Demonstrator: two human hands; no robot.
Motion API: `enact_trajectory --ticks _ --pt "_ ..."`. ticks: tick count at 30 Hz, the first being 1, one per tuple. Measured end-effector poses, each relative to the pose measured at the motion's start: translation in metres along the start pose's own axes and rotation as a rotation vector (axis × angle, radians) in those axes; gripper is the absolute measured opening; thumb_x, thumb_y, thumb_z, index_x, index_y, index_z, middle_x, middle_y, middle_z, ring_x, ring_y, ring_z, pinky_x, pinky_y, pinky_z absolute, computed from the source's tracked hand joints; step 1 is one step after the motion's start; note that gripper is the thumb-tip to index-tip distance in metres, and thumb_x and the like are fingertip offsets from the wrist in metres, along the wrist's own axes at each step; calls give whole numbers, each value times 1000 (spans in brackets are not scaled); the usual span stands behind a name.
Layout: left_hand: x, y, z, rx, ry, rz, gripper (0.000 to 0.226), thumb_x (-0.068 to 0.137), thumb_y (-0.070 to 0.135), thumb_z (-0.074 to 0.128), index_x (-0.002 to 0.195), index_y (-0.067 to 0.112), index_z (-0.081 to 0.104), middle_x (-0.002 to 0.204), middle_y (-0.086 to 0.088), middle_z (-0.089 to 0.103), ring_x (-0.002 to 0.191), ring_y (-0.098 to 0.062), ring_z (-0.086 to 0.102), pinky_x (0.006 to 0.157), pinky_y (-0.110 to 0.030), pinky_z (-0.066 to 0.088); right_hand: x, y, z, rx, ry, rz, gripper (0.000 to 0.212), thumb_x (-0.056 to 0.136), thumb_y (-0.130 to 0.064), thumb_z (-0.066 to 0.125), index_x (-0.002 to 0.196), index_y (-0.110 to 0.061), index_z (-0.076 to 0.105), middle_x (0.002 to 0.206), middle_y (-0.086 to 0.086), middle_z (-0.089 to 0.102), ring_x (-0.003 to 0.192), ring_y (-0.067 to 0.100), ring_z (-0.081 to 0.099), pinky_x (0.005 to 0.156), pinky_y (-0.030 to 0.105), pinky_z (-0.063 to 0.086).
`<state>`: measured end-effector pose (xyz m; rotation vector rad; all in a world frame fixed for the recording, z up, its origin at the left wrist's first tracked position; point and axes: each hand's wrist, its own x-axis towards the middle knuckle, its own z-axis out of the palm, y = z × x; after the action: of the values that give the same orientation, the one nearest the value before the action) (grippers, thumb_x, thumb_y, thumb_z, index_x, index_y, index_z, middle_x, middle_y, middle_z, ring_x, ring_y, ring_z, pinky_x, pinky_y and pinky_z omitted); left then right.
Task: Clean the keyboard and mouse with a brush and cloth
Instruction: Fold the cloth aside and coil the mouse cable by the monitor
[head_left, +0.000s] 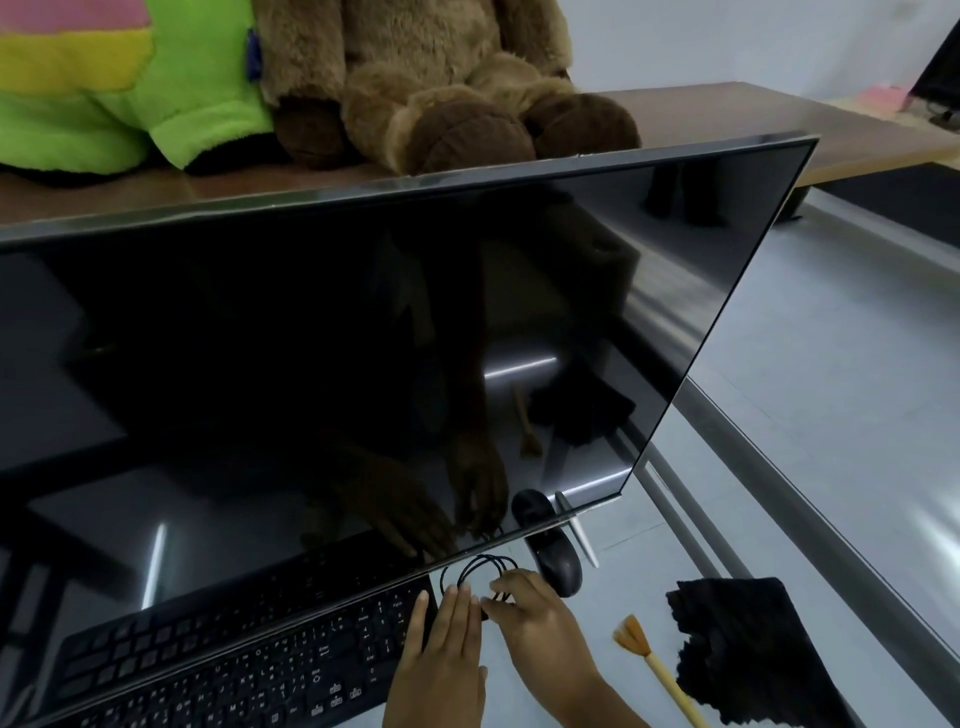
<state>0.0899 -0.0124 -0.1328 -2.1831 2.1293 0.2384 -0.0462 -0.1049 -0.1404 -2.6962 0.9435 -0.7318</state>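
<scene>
A black keyboard (270, 670) lies along the desk's lower left, partly under the monitor's bottom edge. A dark mouse (558, 566) sits to its right, below the screen's corner. A coil of black cable (475, 569) lies between them. My left hand (441, 654) rests flat with straight fingers on the keyboard's right end, fingertips at the cable. My right hand (535, 618) has curled fingers pinching the cable beside the mouse. A brush (654, 665) with a pale handle and tan bristles lies to the right, next to a crumpled black cloth (748, 654).
A large dark monitor (363, 338) fills the middle and mirrors my hands. Behind it, a brown plush bear (441, 88) and a green plush toy (130, 93) sit on a wooden shelf (779, 119). The grey desk (831, 415) stretches right to a metal edge strip.
</scene>
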Motion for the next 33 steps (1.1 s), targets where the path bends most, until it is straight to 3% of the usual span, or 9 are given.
enact_trajectory --ticks 4,6,8,13,17,20,22,25,33 --pt "7 9 -19 -65 -100 -81 70 84 42 31 129 -7 51 140 -23 48 132 -34 44 118 -48 -9 17 2 1 1 -113 7 36 56 -7 88 88 -20 77 101 -3 72 103 14 66 86 18 53" --pt "12 11 -27 36 29 -129 67 97 42 17 143 -5 5 156 -21 4 147 -32 14 114 -48 -21 24 2 3 -1 -157 23 42 53 -6 88 91 -20 77 102 -4 72 103 13 67 86 17 53" --pt "15 13 -36 83 -39 -114 65 102 46 12 135 2 -22 157 -14 -16 148 -28 -10 112 -49 -21 28 2 3 22 -185 42 44 52 -5 89 92 -20 76 101 -4 72 99 12 68 80 14 54" --pt "14 12 -40 66 -62 -128 63 103 45 14 136 6 -22 161 -12 -9 148 -27 -11 114 -49 -14 30 0 -1 35 -158 9 44 56 -4 87 96 -19 75 101 -3 73 97 12 68 87 16 50" --pt "11 10 -42 -68 -47 -125 61 96 42 28 143 2 22 151 -16 37 143 -26 18 114 -52 13 27 0 -8 15 -93 -59 45 75 -4 72 117 -16 67 117 -2 69 113 12 62 102 32 48" --pt "5 11 -47 22 -78 -95 63 103 42 17 144 5 -14 161 -13 -3 148 -27 -7 116 -49 -10 20 -3 -18 -15 -79 -73 51 72 -1 73 121 -15 66 121 1 68 117 16 61 102 36 48" --pt "2 16 -55 33 -85 -95 60 102 42 9 138 7 -24 160 -12 -13 147 -26 -14 116 -47 -13 16 -4 -27 -29 -69 -69 51 68 1 75 117 -14 68 117 3 69 113 17 64 102 35 48" --pt "-5 28 -71 5 -115 -68 63 103 42 11 146 6 -18 160 -11 -13 147 -24 -14 119 -47 -7 6 -5 -52 -55 -23 -17 47 67 3 75 111 -12 71 112 5 71 106 18 66 101 28 47" --pt "1 85 -100 -50 -68 89 64 104 41 17 151 7 -10 161 -9 -10 148 -22 -11 119 -42 -5 -45 24 -144 -257 26 243 49 65 -4 84 112 -1 69 112 13 71 104 27 68 90 37 54"
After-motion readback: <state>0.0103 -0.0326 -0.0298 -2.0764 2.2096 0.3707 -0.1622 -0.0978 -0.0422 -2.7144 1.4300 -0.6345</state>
